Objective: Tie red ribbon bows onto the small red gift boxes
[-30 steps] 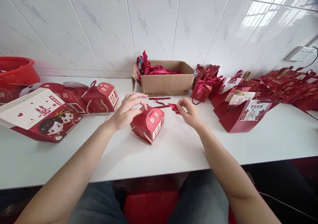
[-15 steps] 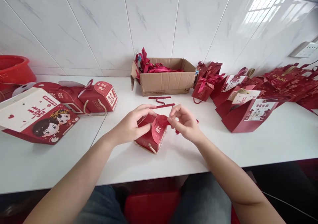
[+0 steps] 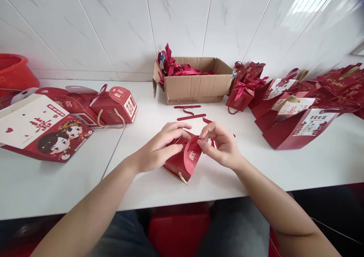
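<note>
A small red gift box (image 3: 182,162) with a rope handle and a round flap lies tilted on the white table (image 3: 216,181) in front of me. My left hand (image 3: 159,148) grips its top and left side. My right hand (image 3: 220,143) pinches the round flap at the box's top edge, with a red ribbon end showing behind its fingers. Loose red ribbon strips (image 3: 189,112) lie just beyond the box.
An open cardboard box (image 3: 196,86) of red ribbons stands by the tiled wall. Several red gift bags (image 3: 287,109) crowd the right. On the left are another small red box (image 3: 116,105), a large cartoon-printed box (image 3: 42,130) and a red basin (image 3: 14,73).
Both hands have drawn the small red box nearer to me and tilted it. My right hand moved from the ribbon onto the box's round flap.
</note>
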A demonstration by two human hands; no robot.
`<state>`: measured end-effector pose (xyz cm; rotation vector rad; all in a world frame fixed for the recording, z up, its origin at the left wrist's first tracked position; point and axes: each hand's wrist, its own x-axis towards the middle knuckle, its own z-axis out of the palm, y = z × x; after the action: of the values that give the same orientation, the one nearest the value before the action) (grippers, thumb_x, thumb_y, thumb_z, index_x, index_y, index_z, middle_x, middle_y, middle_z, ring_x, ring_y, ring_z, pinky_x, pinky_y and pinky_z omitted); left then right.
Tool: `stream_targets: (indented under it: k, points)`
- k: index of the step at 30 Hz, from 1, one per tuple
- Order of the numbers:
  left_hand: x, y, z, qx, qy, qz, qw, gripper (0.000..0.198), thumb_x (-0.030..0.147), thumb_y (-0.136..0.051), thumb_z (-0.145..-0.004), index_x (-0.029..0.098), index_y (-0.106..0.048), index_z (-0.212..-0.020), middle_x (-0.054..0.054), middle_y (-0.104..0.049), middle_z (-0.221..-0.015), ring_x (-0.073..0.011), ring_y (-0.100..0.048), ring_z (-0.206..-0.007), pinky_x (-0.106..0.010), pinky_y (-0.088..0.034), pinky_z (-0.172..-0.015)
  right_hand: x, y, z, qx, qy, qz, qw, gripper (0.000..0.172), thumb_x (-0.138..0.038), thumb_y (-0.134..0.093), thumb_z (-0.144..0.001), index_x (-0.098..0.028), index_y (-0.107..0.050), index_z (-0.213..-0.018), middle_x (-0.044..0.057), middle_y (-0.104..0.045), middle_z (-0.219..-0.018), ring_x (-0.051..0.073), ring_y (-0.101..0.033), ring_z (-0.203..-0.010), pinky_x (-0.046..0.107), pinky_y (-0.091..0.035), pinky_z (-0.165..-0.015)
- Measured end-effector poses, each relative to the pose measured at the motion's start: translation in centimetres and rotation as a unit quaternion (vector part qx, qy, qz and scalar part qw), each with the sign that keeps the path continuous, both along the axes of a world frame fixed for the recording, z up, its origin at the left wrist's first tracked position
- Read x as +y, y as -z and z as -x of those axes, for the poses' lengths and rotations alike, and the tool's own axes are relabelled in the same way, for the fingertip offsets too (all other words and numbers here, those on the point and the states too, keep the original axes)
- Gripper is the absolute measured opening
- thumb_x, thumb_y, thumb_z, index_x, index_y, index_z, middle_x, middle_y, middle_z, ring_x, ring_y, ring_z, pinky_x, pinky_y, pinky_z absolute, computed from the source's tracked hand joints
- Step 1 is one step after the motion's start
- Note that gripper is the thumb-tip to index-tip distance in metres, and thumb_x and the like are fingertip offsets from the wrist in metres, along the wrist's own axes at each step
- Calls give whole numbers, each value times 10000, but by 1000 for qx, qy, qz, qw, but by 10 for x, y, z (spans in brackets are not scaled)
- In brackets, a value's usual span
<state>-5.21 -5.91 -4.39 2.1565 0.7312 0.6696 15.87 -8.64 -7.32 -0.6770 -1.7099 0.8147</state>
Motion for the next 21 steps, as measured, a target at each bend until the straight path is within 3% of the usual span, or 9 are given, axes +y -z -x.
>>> stream_targets:
  k: [5,9,11,15,21]
  points:
    - [-2,1,-2,-20,-17,4,1000,153,285,-464,-915,215,-590,-865,-73,-568,-1293,-270,-444,-1302,-434,-378,-1106,-1,-1,2,-70,54,-88,992,115,-139,-582,-862,-231,-536,-913,-25,-588,-677,114,-556,-585,279,-493,-581]
    - [-3,-1,-3,-55,-30,48,997,137,276,-478,-916,212,-560,-827,-71,-542,-1331,-266,-459,-1304,-442,-389,-1095,0,-3,3,-109,127,-156,973,216,-161,-634,-828,-244,-596,-1024,85,-628,-1060,224,-616,-1022,418,-516,-891]
    - [-3,-1,-2,-101,-46,56,992,130,270,-495,-909,208,-564,-819,-74,-535,-1347,-271,-456,-1315,-446,-393,-1093,0,-4,2,-81,80,-97,989,292,-178,-631,-849,-256,-572,-1124,95,-611,-1167,240,-575,-1158,443,-487,-975]
    - [0,-1,-2,-204,-113,43,971,89,284,-542,-882,211,-581,-850,-81,-597,-1254,-275,-496,-1275,-452,-420,-1063,-2,-8,-2,-21,-64,36,997,179,-231,-609,-899,-259,-624,-1075,56,-680,-1044,188,-649,-984,371,-546,-864]
    - [-6,-1,-9,-188,-90,40,977,139,316,-561,-897,196,-594,-836,-84,-639,-1098,-228,-607,-1038,-387,-505,-918,-2,-15,-5,8,-124,109,986,193,-288,-606,-911,-270,-736,-1052,46,-703,-1132,190,-653,-1062,357,-542,-918]
